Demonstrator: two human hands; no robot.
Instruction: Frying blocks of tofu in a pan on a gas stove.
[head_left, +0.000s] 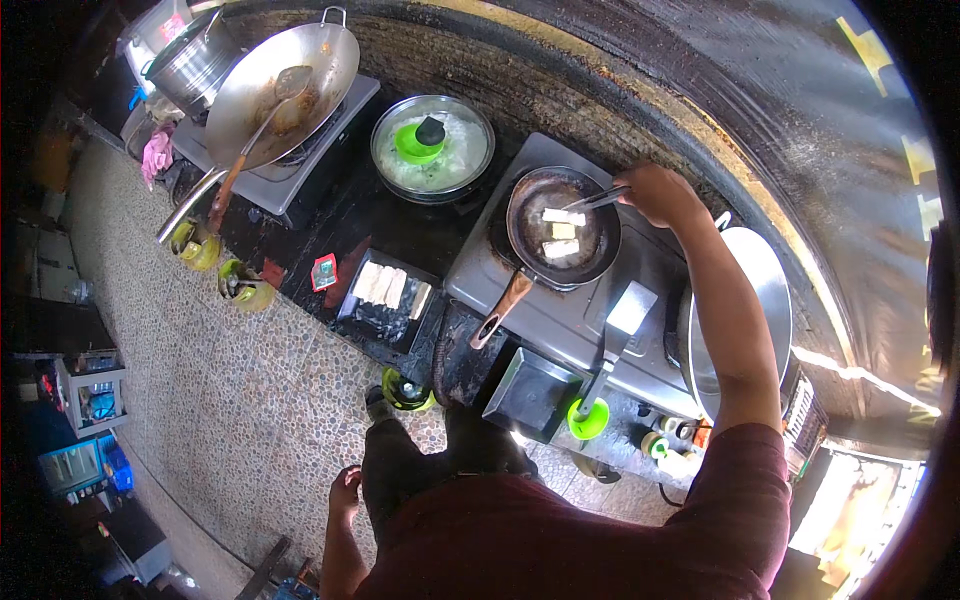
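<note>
My right hand grips a pair of metal tongs above a dark frying pan on the grey gas stove. The tips of the tongs touch or nearly touch a pale strip of food. Two more pieces, a yellowish one and a white one, lie below it in the pan. The pan's brown handle points towards my body. Low at my side hangs my left hand, its fingers loosely curled; whether it holds anything is not visible.
Left of the stove, a black tray carries several pale strips. Behind it stands a glass-lidded pan. A large wok with a ladle is farther left. A spatula rests across a green cup beside an empty-looking metal tray.
</note>
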